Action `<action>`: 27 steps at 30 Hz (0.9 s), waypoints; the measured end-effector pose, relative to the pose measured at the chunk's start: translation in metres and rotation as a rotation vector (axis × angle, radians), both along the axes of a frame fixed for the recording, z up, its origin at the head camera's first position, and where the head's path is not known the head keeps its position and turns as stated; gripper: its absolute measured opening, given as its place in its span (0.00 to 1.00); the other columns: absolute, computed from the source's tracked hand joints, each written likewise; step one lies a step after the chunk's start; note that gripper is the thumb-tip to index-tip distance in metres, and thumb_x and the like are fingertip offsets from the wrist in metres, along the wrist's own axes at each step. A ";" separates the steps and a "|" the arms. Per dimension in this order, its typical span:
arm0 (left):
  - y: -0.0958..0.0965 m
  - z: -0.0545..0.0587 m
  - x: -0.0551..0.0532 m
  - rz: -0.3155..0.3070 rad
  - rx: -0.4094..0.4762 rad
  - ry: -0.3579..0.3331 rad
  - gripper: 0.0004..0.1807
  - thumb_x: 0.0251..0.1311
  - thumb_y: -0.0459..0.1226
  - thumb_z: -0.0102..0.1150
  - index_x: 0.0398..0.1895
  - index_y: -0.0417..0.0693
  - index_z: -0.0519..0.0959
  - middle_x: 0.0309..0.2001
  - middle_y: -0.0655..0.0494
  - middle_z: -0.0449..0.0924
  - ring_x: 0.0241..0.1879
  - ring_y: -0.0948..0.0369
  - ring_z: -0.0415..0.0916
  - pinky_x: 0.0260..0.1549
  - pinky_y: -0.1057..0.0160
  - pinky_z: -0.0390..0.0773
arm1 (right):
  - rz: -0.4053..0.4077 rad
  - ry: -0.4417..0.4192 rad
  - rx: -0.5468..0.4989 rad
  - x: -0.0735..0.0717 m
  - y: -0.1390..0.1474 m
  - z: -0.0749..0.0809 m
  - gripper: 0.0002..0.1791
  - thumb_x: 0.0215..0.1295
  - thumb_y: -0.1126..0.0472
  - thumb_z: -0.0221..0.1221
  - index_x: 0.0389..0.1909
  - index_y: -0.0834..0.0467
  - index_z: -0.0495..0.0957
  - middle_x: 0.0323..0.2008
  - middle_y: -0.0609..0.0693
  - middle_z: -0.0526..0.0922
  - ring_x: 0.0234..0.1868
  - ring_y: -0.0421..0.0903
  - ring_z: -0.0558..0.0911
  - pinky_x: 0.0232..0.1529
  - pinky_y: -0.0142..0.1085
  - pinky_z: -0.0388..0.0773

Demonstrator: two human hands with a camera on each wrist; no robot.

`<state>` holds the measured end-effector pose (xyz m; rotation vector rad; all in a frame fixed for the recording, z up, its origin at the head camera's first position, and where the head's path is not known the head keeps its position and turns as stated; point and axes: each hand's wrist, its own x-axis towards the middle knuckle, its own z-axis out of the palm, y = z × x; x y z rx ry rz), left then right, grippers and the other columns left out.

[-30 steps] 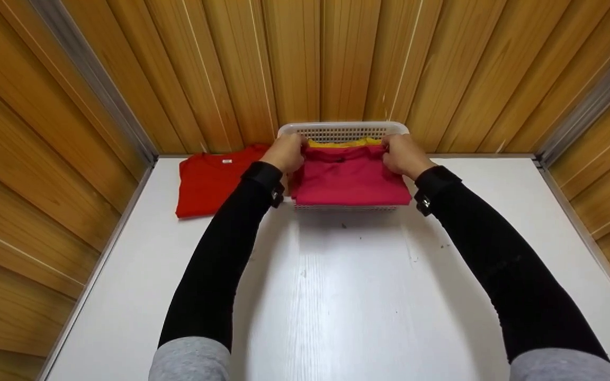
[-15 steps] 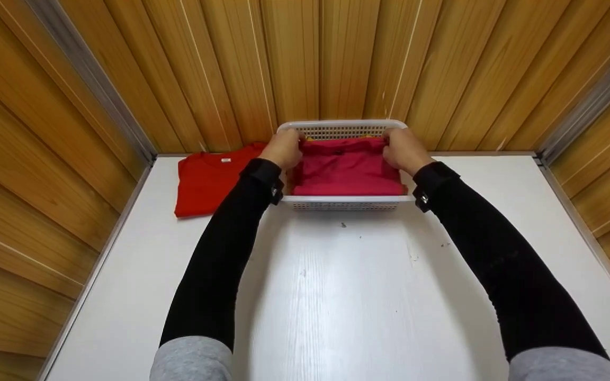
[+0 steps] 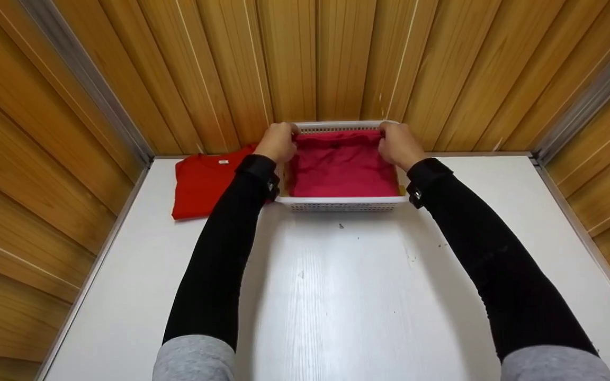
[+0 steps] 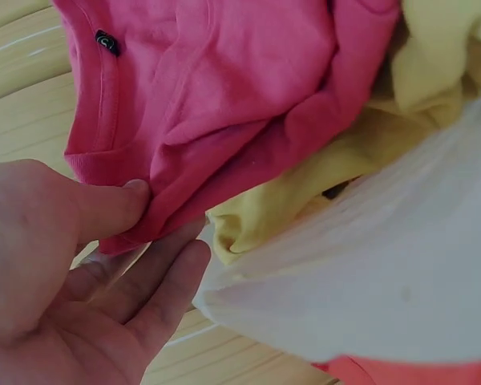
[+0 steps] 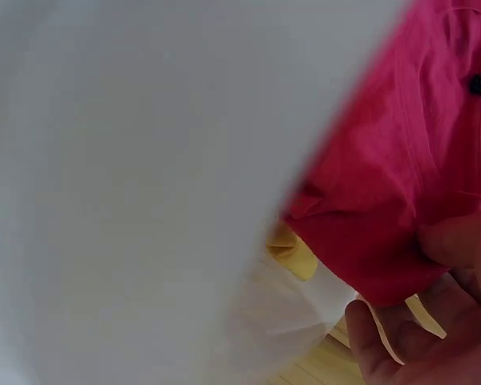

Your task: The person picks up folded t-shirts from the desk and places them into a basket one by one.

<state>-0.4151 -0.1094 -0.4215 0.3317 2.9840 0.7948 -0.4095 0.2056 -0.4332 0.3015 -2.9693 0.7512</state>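
A folded crimson T-shirt [image 3: 343, 166] lies inside a white plastic basket [image 3: 344, 200] against the back wall. My left hand [image 3: 278, 143] pinches the shirt's back left corner between thumb and fingers, close to the basket rim. At the back right corner, my right hand [image 3: 401, 145] pinches the same shirt in the same way. Under it is a yellow garment [image 4: 280, 200], bunched along the basket wall in the left wrist view. The right wrist view shows the shirt's collar label [image 5: 478, 85] and a bit of yellow cloth; the basket's blurred white wall fills much of it.
Left of the basket, a folded red T-shirt [image 3: 199, 185] lies on the white table [image 3: 326, 296], partly behind my left forearm. Wood-patterned panels [image 3: 337, 58] stand close behind the basket and along both sides.
The crimson shirt has gone down into the basket; its front edge, earlier over the front rim, now lies inside. Both hands have shifted slightly back, still pinching its corners.
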 end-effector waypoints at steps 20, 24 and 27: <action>0.000 0.007 0.015 -0.048 -0.027 0.037 0.18 0.77 0.31 0.57 0.65 0.41 0.86 0.65 0.41 0.86 0.65 0.46 0.83 0.67 0.50 0.82 | 0.117 -0.112 0.048 0.008 0.008 0.011 0.24 0.81 0.63 0.49 0.68 0.72 0.79 0.68 0.73 0.82 0.70 0.67 0.79 0.75 0.59 0.74; 0.005 0.014 0.032 -0.142 -0.064 0.051 0.19 0.79 0.33 0.55 0.67 0.38 0.84 0.65 0.41 0.86 0.62 0.49 0.84 0.67 0.51 0.82 | 0.182 -0.116 0.026 0.020 0.008 0.018 0.22 0.82 0.62 0.51 0.64 0.70 0.83 0.66 0.70 0.83 0.63 0.63 0.81 0.66 0.57 0.79; 0.009 0.015 0.045 -0.195 -0.072 0.063 0.18 0.80 0.34 0.56 0.66 0.39 0.85 0.61 0.42 0.88 0.56 0.52 0.85 0.64 0.52 0.84 | 0.209 -0.086 0.004 0.034 0.007 0.021 0.19 0.82 0.61 0.53 0.60 0.68 0.86 0.59 0.67 0.87 0.55 0.60 0.83 0.56 0.53 0.82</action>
